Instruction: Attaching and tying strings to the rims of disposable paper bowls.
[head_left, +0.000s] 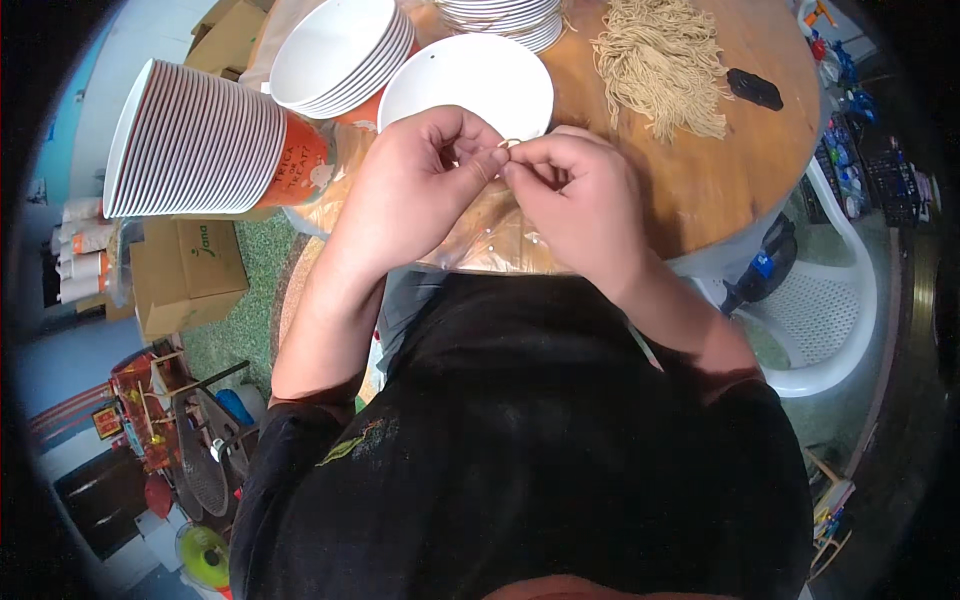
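Note:
My left hand (425,185) and my right hand (585,195) meet over the near part of the round wooden table. Both are closed, thumb and fingertips pinched together on a short piece of beige cord (510,143). Only a small loop of it shows between the fingertips; the rest is hidden by my fingers. Just beyond my hands is a white paper bucket (470,85), its pale inside facing up and a small dark hole near its rim. A loose heap of beige cords (660,75) lies to the far right.
On the left, a long nested stack of orange-and-white buckets (195,140) lies on its side. More white stacks (340,55) stand behind it and at the back (505,20). A black object (755,88) sits right of the cords. A white plastic chair (830,310) is beside the table, a cardboard box (190,270) on the floor.

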